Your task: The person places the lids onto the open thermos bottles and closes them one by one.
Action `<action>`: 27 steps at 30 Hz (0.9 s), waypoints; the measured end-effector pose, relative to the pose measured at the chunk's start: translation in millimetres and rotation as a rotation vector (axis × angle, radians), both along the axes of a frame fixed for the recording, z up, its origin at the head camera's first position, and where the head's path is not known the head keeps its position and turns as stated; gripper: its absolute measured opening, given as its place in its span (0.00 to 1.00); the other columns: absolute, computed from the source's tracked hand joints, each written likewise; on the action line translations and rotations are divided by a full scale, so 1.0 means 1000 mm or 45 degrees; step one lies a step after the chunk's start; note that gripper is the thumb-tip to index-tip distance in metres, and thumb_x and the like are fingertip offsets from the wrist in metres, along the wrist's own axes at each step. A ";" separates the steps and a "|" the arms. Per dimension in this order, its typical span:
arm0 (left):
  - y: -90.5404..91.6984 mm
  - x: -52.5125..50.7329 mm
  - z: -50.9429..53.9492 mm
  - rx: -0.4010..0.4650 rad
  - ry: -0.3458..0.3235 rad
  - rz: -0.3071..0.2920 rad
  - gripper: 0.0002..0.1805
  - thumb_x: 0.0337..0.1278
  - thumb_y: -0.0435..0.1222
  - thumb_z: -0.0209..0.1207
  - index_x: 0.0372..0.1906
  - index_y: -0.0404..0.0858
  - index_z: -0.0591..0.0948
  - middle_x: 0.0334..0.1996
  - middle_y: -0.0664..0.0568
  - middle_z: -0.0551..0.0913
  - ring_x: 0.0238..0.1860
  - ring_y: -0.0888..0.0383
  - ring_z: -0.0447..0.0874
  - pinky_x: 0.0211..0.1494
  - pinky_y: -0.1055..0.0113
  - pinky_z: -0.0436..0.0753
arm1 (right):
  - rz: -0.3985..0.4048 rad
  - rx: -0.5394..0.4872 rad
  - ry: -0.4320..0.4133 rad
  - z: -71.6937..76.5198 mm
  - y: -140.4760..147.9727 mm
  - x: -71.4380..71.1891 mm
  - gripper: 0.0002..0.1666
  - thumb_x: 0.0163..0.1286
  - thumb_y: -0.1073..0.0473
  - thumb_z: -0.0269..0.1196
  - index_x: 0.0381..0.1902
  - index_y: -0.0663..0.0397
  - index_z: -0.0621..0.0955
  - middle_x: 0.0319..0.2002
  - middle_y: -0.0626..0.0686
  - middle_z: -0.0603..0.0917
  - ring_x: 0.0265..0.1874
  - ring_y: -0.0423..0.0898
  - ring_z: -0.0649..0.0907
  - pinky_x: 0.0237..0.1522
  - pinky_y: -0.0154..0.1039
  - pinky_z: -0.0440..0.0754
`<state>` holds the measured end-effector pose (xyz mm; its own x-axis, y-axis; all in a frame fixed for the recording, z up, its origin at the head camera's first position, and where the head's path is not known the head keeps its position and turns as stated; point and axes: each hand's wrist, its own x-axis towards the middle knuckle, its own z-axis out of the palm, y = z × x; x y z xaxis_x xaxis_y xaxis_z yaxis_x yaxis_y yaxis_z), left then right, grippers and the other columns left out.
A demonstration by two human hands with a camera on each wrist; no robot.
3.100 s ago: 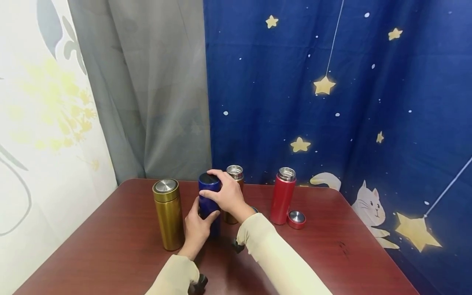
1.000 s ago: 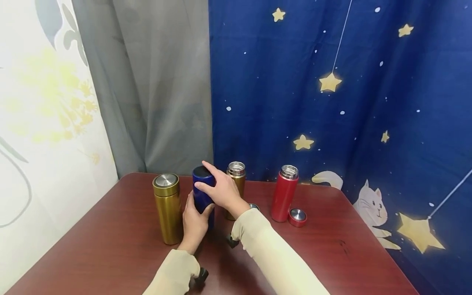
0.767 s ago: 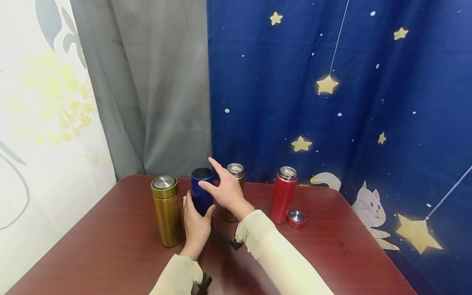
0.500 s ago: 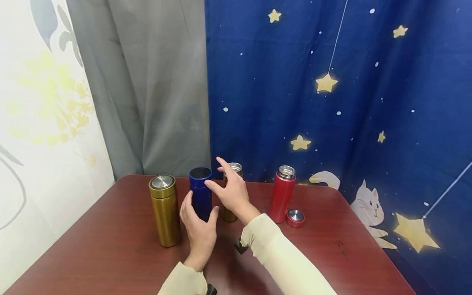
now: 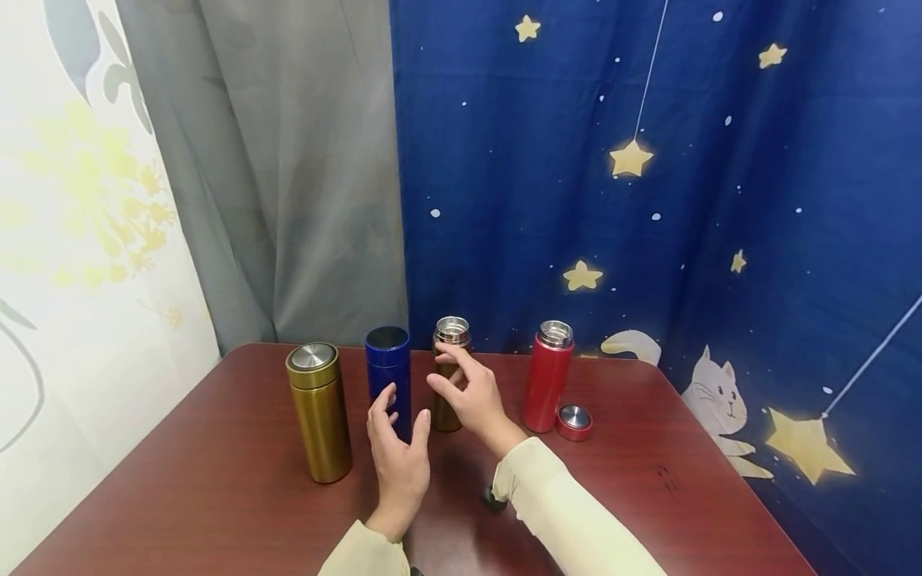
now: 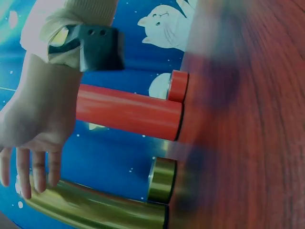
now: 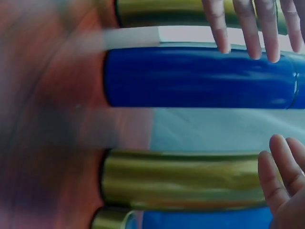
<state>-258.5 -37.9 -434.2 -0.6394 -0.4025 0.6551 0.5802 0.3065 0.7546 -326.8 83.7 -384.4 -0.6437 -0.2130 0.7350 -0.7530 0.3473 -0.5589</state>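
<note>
A blue thermos flask [image 5: 389, 374] stands upright with its dark-topped lid on. My left hand [image 5: 400, 468], fingers loosely spread, is just in front of it and holds nothing. My right hand [image 5: 474, 398] has its fingers bent a little, with nothing in them, and partly covers a lidless gold thermos flask [image 5: 448, 412]. Whether its fingertips touch that flask I cannot tell. In the left wrist view a gold lid [image 6: 162, 180] stands beside this flask; my right hand hides it in the head view. The right wrist view shows both hands' fingers apart from the blue flask.
A larger gold thermos flask [image 5: 321, 416] with its lid on stands left of the blue one. To the right are a lidless red thermos flask [image 5: 549, 382] and its red lid [image 5: 574, 422]. The dark red table [image 5: 216, 496] backs onto curtains.
Both hands have let go of the blue flask. My left hand has drawn back towards me, and my right hand has left its lid and moved right to the open gold flask.
</note>
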 end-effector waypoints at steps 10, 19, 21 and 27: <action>0.002 -0.008 -0.008 0.076 -0.010 -0.275 0.27 0.69 0.32 0.55 0.70 0.37 0.63 0.67 0.42 0.67 0.66 0.45 0.68 0.63 0.48 0.70 | -0.029 0.021 -0.080 -0.033 0.027 -0.002 0.18 0.72 0.53 0.57 0.53 0.55 0.82 0.42 0.51 0.86 0.36 0.43 0.84 0.39 0.40 0.82; 0.007 -0.028 -0.007 0.011 -0.191 -0.388 0.33 0.68 0.39 0.57 0.74 0.40 0.59 0.71 0.41 0.62 0.69 0.41 0.62 0.65 0.43 0.67 | -0.320 0.156 -0.196 -0.052 0.043 -0.007 0.17 0.70 0.46 0.60 0.47 0.49 0.86 0.42 0.47 0.86 0.41 0.47 0.78 0.43 0.47 0.78; 0.008 -0.034 -0.007 -0.003 -0.239 -0.393 0.35 0.68 0.40 0.58 0.75 0.40 0.58 0.72 0.40 0.60 0.69 0.41 0.61 0.64 0.43 0.67 | -0.414 0.174 -0.229 -0.056 0.044 -0.009 0.16 0.67 0.47 0.63 0.45 0.49 0.85 0.41 0.48 0.86 0.41 0.48 0.77 0.43 0.46 0.78; 0.010 -0.052 -0.002 -0.126 -0.366 -0.364 0.44 0.62 0.43 0.62 0.76 0.40 0.53 0.73 0.38 0.57 0.71 0.41 0.56 0.68 0.41 0.60 | -0.527 0.233 -0.305 -0.067 0.042 -0.017 0.20 0.60 0.52 0.70 0.48 0.55 0.83 0.46 0.54 0.83 0.45 0.53 0.76 0.47 0.48 0.76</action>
